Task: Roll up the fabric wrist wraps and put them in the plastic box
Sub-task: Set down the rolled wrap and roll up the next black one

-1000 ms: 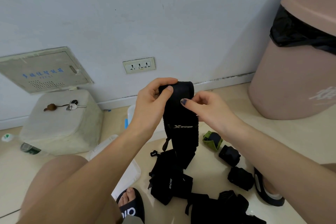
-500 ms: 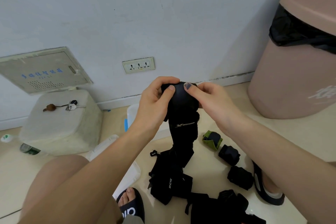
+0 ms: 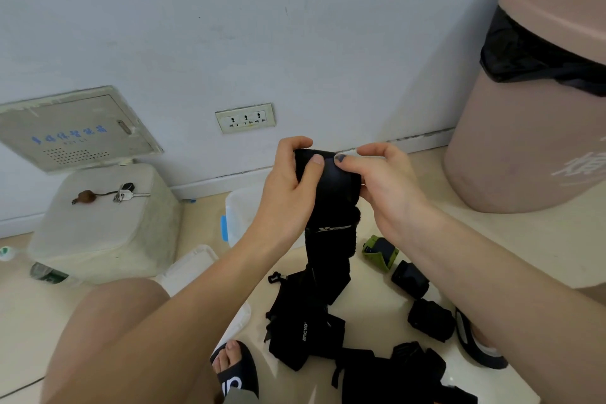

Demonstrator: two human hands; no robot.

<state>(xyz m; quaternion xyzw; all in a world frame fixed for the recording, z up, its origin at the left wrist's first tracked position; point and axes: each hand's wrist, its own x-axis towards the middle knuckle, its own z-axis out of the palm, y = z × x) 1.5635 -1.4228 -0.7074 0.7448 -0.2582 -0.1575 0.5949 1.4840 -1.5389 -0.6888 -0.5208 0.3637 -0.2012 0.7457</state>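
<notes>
A black wrist wrap hangs from my hands, its top end wound into a roll. My left hand grips the roll from the left, and my right hand pinches it from the right. Unrolled black wraps lie heaped on the floor below. A green and black roll and two black rolls sit to the right. The clear plastic box with a blue latch stands behind my left wrist, mostly hidden.
A white lid lies by my left knee. A pale block with keys stands at the left wall. A large pink bin fills the right. My sandalled feet rest near the heap.
Both hands have turned the roll further, so the hanging part of the wrap has grown shorter and its lower end has risen off the heap.
</notes>
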